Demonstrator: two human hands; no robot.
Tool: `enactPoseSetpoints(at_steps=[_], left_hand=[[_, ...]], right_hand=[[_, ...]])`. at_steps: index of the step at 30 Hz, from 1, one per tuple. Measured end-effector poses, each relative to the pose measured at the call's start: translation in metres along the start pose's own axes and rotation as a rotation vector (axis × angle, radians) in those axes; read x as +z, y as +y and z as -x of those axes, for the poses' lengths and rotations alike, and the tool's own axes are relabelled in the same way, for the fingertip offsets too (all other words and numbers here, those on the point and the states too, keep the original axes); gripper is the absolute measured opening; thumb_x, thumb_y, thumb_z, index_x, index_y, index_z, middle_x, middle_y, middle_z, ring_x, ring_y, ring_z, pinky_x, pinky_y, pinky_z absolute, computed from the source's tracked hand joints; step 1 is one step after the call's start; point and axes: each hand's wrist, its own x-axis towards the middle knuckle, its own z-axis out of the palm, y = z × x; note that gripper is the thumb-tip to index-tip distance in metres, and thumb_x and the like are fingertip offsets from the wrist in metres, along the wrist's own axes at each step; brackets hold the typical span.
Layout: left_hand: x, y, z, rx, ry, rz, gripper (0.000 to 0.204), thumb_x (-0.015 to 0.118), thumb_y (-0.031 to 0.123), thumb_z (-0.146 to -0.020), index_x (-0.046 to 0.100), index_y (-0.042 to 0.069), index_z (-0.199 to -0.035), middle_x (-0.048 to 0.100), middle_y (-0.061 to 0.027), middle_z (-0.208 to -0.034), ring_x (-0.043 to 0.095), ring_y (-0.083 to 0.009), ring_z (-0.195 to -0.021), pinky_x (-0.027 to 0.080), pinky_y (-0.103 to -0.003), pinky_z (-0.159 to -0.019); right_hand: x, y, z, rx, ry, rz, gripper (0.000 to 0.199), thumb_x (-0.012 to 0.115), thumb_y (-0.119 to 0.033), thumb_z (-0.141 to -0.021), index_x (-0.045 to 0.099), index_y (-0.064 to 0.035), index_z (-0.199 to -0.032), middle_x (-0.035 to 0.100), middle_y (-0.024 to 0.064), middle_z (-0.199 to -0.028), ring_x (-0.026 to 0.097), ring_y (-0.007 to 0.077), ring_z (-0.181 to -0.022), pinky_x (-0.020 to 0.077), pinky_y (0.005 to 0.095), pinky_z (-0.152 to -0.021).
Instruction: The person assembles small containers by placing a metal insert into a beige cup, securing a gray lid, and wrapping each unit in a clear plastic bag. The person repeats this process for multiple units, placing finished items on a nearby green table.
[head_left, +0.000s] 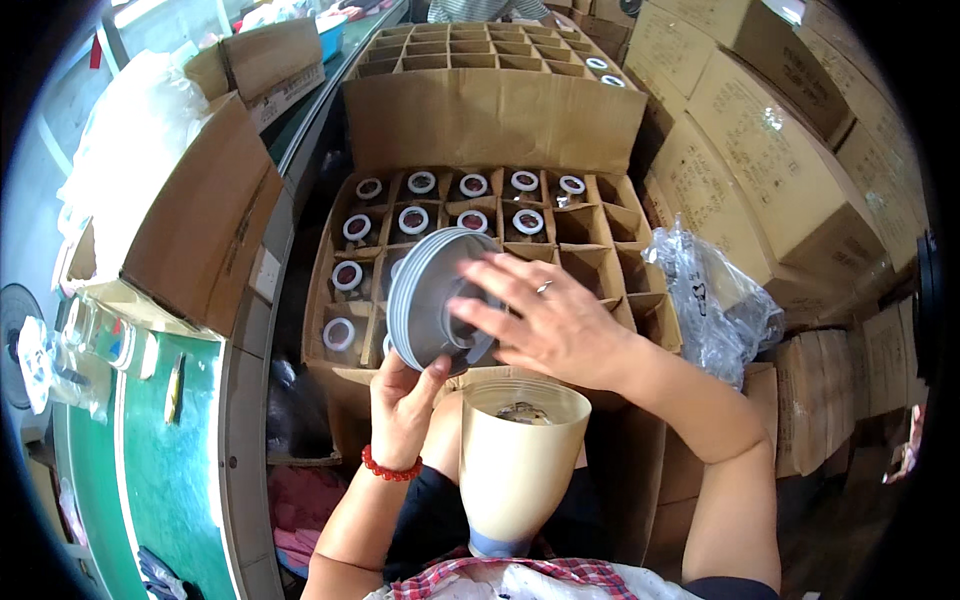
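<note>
My left hand (402, 405), a red bead bracelet at its wrist, grips the lower rim of a grey ribbed plastic bowl-shaped part (405, 305). The part is tilted so that its hollow side faces right. My right hand (545, 320) reaches into that hollow with fingers stretched out and slightly blurred; a ring shows on one finger. Below both hands, a cream tapered container (525, 460) with a bluish base stands upright against my lap. Its wide mouth faces up, and something metallic-looking sits inside it.
A divided carton (490, 380) ahead holds several white-rimmed jars (413, 220); another divided carton (495, 110) stands behind. Clear plastic wrap (710, 300) lies at right, near stacked boxes (780, 150). At left, a green bench (150, 470) carries a utility knife (175, 388) and an open box (205, 220).
</note>
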Motion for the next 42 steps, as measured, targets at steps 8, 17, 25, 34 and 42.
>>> enactPoseSetpoints(at_steps=[8, 17, 25, 34, 42], left_hand=[[0.024, 0.022, 0.011, 0.096, -0.052, -0.135, 0.032, 0.062, 0.003, -0.093, 0.055, 0.000, -0.124, 0.062, -0.0044, -0.115, 0.058, -0.0108, -0.104, 0.046, -0.026, -0.090], [0.034, 0.031, 0.025, 0.178, -0.081, -0.201, 0.032, 0.063, 0.006, -0.093, 0.054, 0.000, -0.124, 0.062, -0.0033, -0.113, 0.056, -0.0097, -0.103, 0.044, -0.025, -0.090], [0.037, 0.029, 0.024, 0.152, -0.147, -0.269, 0.038, 0.060, 0.004, -0.094, 0.049, -0.001, -0.130, 0.062, -0.0059, -0.114, 0.058, -0.0107, -0.102, 0.046, -0.025, -0.088], [-0.013, -0.028, -0.022, -0.235, -0.359, -0.068, 0.041, 0.049, 0.003, -0.091, 0.048, -0.001, -0.132, 0.056, -0.0115, -0.130, 0.052, -0.0198, -0.121, 0.040, -0.034, -0.103], [-0.009, -0.056, -0.004, -0.006, -0.527, -0.027, 0.050, 0.045, 0.049, -0.098, 0.065, 0.005, -0.108, 0.046, -0.0252, -0.138, 0.042, -0.0364, -0.131, 0.034, -0.048, -0.109]], right_hand=[[-0.017, -0.018, -0.002, 0.340, 0.220, -0.198, 0.087, 0.070, -0.048, -0.082, 0.029, -0.0036, -0.146, 0.069, 0.0148, -0.088, 0.069, 0.0315, -0.070, 0.0561, 0.0386, -0.063], [-0.040, -0.029, 0.012, 0.402, 0.420, -0.285, 0.074, 0.069, -0.047, -0.084, 0.042, -0.0027, -0.137, 0.068, 0.0132, -0.093, 0.069, 0.0234, -0.073, 0.0550, 0.0339, -0.059], [-0.031, -0.015, 0.041, 0.668, 0.458, -0.628, 0.040, 0.057, -0.037, -0.096, 0.060, -0.0030, -0.117, 0.065, 0.0064, -0.063, 0.064, 0.0177, -0.054, 0.0489, 0.0309, -0.050], [0.044, -0.021, 0.092, 0.743, 0.377, -1.963, 0.053, 0.052, -0.048, -0.097, 0.056, -0.0036, -0.125, 0.055, 0.0092, -0.131, 0.053, 0.0192, -0.119, 0.0444, 0.0383, -0.101], [0.069, -0.053, 0.134, 0.587, 0.484, -1.852, 0.025, 0.072, -0.031, -0.086, 0.072, -0.0079, -0.095, 0.062, 0.0127, -0.122, 0.048, 0.0265, -0.128, 0.0354, 0.0432, -0.107]])
